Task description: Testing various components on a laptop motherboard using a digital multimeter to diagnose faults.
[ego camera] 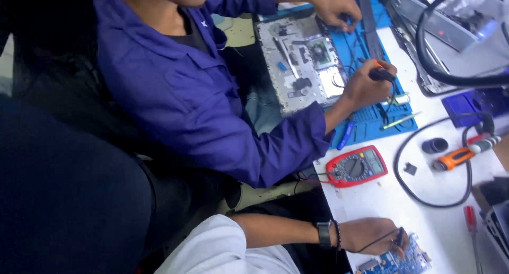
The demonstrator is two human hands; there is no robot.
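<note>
1. Right hand: closed in a pinch grip on the slim black test probe. A black wristwatch and a white sleeve sit behind it. The left hand is out of view.

2. Probe position: the probe projects from the fingertips at the lower edge of the view. It stands over the near corner of the blue printed circuit board. Its long axis runs steeply downward, tip toward the board. Whether the tip touches the board cannot be told. A thin black lead runs from the probe back across the hand.

3. Board position: it lies flat on the white worktable, just beyond the fingertips, partly cut off by the frame.

4. Red handheld multimeter: it lies face up on the table, near the hand but apart from it.

5. Co-worker in a blue jacket: 1 hand grips an orange-and-black pen-shaped tool over a blue work mat. The other hand rests at the far end of an opened grey laptop chassis.

6. An orange-handled screwdriver lies well apart.
</note>
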